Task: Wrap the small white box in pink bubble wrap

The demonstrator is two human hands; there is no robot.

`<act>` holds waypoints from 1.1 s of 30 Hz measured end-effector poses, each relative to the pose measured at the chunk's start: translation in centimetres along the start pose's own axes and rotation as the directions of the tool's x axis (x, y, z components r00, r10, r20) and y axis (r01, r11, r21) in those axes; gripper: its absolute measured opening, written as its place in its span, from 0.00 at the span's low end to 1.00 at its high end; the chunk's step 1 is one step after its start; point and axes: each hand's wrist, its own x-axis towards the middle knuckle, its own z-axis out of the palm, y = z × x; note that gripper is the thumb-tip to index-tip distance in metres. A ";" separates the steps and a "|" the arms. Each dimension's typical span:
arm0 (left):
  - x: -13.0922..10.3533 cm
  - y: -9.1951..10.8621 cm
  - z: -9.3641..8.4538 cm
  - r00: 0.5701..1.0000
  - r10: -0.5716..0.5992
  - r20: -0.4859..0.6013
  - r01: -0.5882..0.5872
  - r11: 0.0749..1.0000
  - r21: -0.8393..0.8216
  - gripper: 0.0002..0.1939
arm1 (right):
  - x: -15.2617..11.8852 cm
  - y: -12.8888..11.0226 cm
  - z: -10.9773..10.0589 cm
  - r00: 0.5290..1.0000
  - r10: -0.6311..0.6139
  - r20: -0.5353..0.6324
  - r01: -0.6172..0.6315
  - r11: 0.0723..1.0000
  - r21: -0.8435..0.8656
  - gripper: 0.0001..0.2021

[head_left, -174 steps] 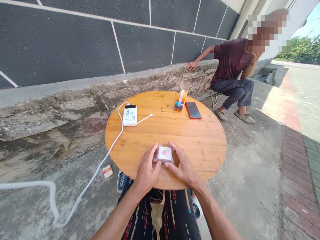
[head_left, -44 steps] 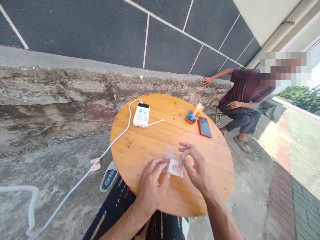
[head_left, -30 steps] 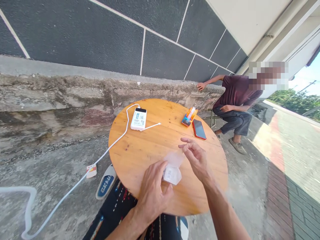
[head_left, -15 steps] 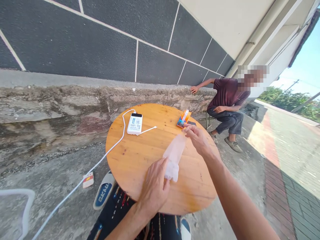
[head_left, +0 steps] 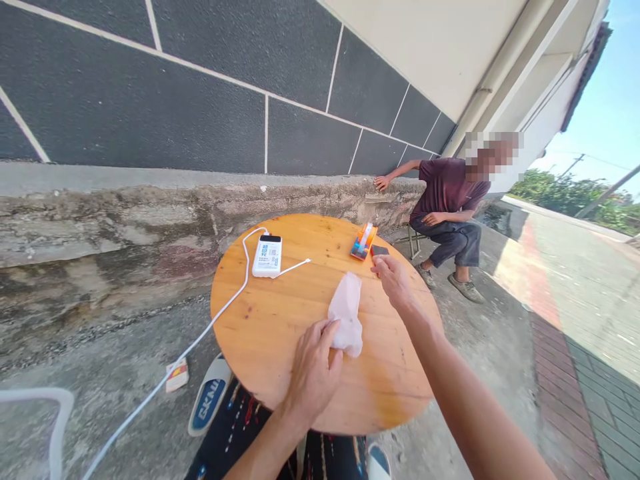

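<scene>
While the orange tape dispenser point(head_left: 364, 243) stands towards the far side of the round table point(head_left: 280, 333), here's the milky wrapped packet point(head_left: 347, 320), lying on the wood, on the near side of the dispenser and a touch left of it. And the left hand point(head_left: 316, 363) is right there, half open, thumb apart from forefinger, fingertips against the packet's left edge, no firm grip showing! Over to the right hand point(head_left: 395, 279), just right of the dispenser: fingers curled in, overlapping the phone point(head_left: 381, 251); touching or holding, I can't tell. That wrapping looks thin, light, soft, probably slippery, its dispenser-side end limp and easily creased. The bulkier end, farthest from the dispenser, should be firmer, contents hidden; pinch there, lightly, by both sides.
</scene>
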 end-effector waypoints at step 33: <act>15.0 -0.6 1.6 0.970 -0.216 0.110 0.190 0.960 0.203 0.11 | -4.0 1.5 1.6 0.997 0.069 0.039 -0.056 0.964 -0.261 0.09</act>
